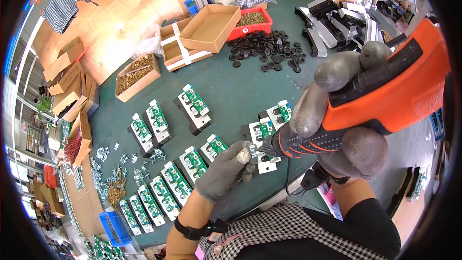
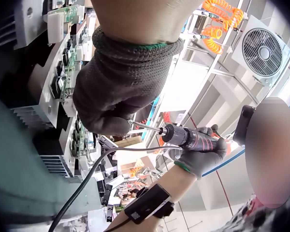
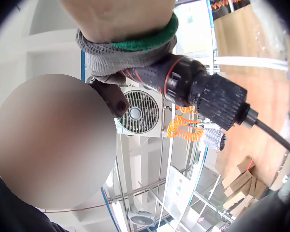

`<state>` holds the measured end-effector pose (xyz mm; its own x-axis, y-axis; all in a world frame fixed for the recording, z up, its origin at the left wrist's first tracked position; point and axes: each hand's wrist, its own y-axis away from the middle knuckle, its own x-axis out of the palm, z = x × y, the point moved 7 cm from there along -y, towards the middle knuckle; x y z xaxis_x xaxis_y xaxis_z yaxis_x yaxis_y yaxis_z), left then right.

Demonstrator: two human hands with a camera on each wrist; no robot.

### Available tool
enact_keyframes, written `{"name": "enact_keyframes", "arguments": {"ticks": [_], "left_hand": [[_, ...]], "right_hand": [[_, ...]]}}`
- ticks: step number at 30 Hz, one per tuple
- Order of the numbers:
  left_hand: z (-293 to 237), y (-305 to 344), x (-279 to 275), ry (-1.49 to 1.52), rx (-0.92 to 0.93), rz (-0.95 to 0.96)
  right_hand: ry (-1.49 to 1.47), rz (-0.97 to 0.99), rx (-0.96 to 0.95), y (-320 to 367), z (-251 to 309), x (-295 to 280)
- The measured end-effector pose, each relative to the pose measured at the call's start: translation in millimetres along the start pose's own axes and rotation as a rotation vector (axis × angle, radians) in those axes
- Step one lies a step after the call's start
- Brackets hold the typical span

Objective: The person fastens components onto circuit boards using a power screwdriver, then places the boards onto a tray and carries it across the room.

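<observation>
My gloved right hand point(image 1: 363, 151) grips an orange and black power drill point(image 1: 414, 82), its chuck point(image 1: 270, 147) pointing left. A long thin bit point(image 3: 275, 136) sticks out of the chuck in the right wrist view. My gloved left hand point(image 1: 224, 175) has its fingers curled, pinching a small silver metal piece point(image 1: 252, 149) right at the bit's tip; the fingers partly hide it. The left wrist view shows the bit point(image 2: 147, 127) meeting those left fingertips. Just beyond the hands stand heatsinks with green circuit boards point(image 1: 266, 128).
Rows of board-topped heatsinks point(image 1: 163, 197) line the green table point(image 1: 231, 96). Loose metal parts point(image 1: 103, 178) lie left, near a blue bin point(image 1: 114, 228). Black round caps point(image 1: 269, 50), a red bin point(image 1: 250, 23) and cardboard boxes point(image 1: 209, 26) are at the back. A black cable point(image 2: 87, 179) hangs close by.
</observation>
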<state>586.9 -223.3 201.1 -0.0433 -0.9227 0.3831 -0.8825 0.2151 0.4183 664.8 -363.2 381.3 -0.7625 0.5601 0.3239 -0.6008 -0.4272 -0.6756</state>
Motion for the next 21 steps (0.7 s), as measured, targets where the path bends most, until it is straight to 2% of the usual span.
{"name": "enact_keyframes", "arguments": {"ticks": [3, 9, 12, 15, 16, 17, 21], "left_hand": [[10, -4, -3, 0.118, 0.019, 0.024], [10, -3, -4, 0.116, 0.005, 0.002], [-7, -6, -11, -0.776, 0.266, -0.217], [-54, 15, 12, -1.463, 0.638, -0.596], [-58, 17, 10, -1.362, 0.708, -0.633], [-55, 15, 10, -1.374, 0.696, -0.599], [-35, 10, 17, -1.414, 0.668, -0.489]], "right_hand": [[0.017, -0.002, -0.011, 2, 0, 1], [0.059, -0.062, -0.021, 6, -8, -2], [0.157, -0.143, -0.020, 11, -18, -7], [0.355, -0.102, 0.034, 18, -25, -3], [0.443, -0.067, 0.052, 20, -26, -2], [0.530, -0.030, 0.068, 22, -27, -1], [0.542, -0.040, 0.056, 30, -35, -4]]}}
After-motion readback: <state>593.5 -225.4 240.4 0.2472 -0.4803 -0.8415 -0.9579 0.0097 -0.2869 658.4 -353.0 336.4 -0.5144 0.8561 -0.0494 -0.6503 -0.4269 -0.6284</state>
